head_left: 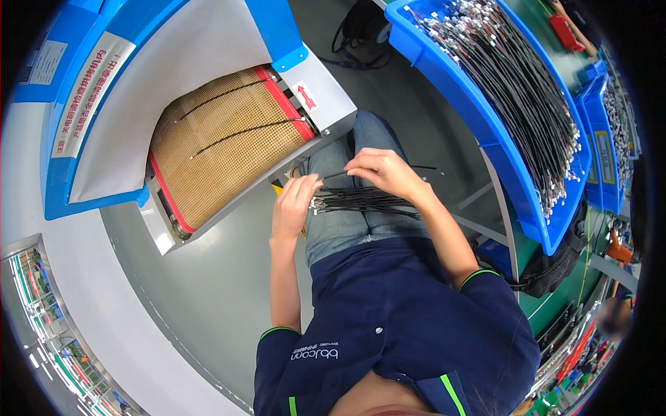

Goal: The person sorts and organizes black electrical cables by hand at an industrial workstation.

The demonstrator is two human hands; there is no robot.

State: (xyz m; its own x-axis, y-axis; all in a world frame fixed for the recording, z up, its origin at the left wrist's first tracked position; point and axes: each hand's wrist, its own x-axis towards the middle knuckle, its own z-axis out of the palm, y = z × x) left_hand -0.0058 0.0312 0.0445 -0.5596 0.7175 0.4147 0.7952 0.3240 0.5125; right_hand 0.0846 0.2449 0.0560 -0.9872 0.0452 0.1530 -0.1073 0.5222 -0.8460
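One cable [334,175]: left hand [297,197] and right hand [383,171] pinch it over the lap [340,230], beside the bundle [364,200].
Cable step: I judge single-piece handling.
Bundle: next move calls for keeping strands untangled.

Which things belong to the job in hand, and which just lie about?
Likely job: black cable in left hand and right hand; cable bundle on lap; two cables on mesh belt; cable-filled blue bin.
Likely lying about: black bag; black cords.
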